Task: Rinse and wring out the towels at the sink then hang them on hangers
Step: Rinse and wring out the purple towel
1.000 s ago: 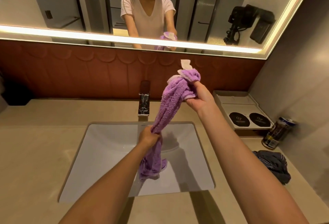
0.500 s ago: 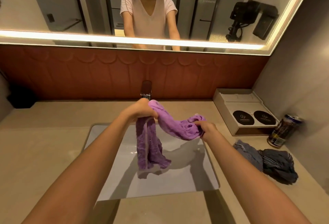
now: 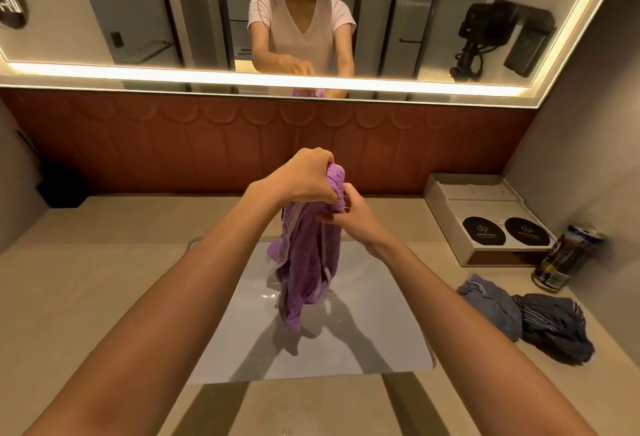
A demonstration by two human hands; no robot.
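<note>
A purple towel (image 3: 306,262) hangs in loose folds over the white sink (image 3: 381,342). My left hand (image 3: 304,177) grips its bunched top from above. Just below and to the right, my right hand (image 3: 346,215) pinches the same top edge. The two hands touch each other. The towel's lower end dangles just above the basin floor. The tap is hidden behind my hands and the towel. No hangers are in view.
A dark grey-blue towel (image 3: 540,324) lies crumpled on the beige counter (image 3: 86,297) right of the sink. Behind it stand a drink can (image 3: 568,255) and a white box (image 3: 485,217) with two black round pads. A lit mirror (image 3: 138,20) spans the back wall.
My hands have come together at the towel's top; before, they held it apart, stretched between them. The towel now hangs straight down in folds.
</note>
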